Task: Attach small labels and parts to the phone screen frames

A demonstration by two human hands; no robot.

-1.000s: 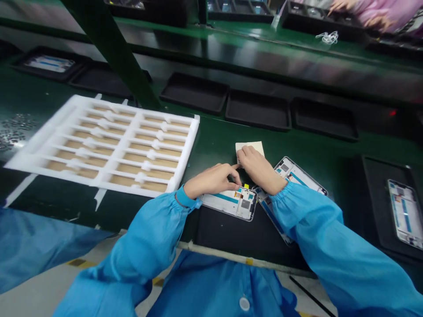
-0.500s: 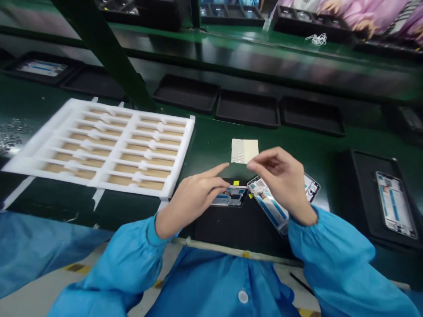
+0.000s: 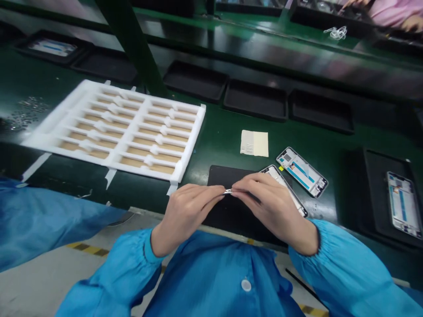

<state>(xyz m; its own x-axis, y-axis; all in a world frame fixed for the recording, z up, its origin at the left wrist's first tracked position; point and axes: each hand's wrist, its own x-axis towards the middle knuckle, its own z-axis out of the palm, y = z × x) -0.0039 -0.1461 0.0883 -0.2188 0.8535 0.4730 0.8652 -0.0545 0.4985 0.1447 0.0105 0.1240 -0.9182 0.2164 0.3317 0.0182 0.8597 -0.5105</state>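
Small silvery piece (image 3: pixel 228 191) is pinched between left hand (image 3: pixel 185 211) and right hand (image 3: pixel 271 207), each grip closed on it, over a black mat (image 3: pixel 221 175) on the table (image 3: pixel 218 136)

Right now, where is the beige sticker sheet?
Head view, centre-right: the sheet lies on the green bench beyond the black mat, left of a phone frame.

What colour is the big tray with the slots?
White foam tray, tan inside the slots; the head view shows it.
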